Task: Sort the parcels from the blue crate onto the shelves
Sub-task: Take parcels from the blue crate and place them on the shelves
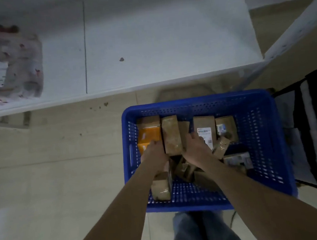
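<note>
Head: tiled floor [61,168], white shelf [165,41]

Far half of the crate [190,100] is jammed: the orange box [148,134], tall brown box [172,138] and labelled box [204,127] stand side by side with only narrow slots between them (the left hand [154,153] and right hand [194,149] fill the ones flanking the brown box). Bare crate floor shows along the near wall and the right side. The shelf [164,32] is wide open apart from a bagged parcel [11,64] at far left.
</note>
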Demonstrator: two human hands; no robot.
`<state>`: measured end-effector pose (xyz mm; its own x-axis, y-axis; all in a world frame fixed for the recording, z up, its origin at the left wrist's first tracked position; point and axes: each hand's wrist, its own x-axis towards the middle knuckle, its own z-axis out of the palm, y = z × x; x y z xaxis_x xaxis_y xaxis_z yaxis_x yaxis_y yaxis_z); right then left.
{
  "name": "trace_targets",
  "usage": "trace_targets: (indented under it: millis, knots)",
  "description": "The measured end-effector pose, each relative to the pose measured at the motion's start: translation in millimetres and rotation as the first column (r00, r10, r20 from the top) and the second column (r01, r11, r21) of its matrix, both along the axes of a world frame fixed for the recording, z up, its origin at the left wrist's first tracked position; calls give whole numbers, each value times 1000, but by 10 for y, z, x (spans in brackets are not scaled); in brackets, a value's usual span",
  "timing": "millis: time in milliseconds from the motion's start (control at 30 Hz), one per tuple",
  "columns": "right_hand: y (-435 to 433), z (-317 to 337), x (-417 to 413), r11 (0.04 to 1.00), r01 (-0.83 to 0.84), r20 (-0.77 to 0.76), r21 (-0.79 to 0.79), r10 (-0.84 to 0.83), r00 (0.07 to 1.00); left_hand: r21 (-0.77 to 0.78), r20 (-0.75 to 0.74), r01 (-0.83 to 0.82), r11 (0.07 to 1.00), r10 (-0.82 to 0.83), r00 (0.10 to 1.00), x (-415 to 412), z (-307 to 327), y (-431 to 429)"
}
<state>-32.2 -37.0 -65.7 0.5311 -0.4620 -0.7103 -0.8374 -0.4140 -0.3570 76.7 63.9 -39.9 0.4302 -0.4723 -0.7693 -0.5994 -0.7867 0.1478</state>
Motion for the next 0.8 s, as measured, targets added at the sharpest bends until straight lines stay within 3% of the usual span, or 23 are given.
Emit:
trace_targets:
  millis: [133,233,333,567,700,800]
  knots:
    - [-22,-837,66,985,116,-15,129,-115,993,-18,16,63,998,-63,998,107,-731,-129]
    - [-90,-1383,153,948,236,-43,215,-232,972,-116,32,52,992,-49,998,99,-1250,-320]
    - [-120,-1845,298,955,230,-19,188,-231,973,-216,136,-69,974,100,986,148,-1650,-436]
    - [-64,-2398,298,950,299,-72,92,-293,953,-215,301,-50,975,115,947,297,-2144,-330]
    - [-156,-2398,170,930,366,3,43,-366,931,-265,252,-16,964,85,964,169,-2150,-429]
    - [-214,-2367,159,952,306,-22,13,-306,952,-176,81,-219,960,236,968,18,-2153,-585]
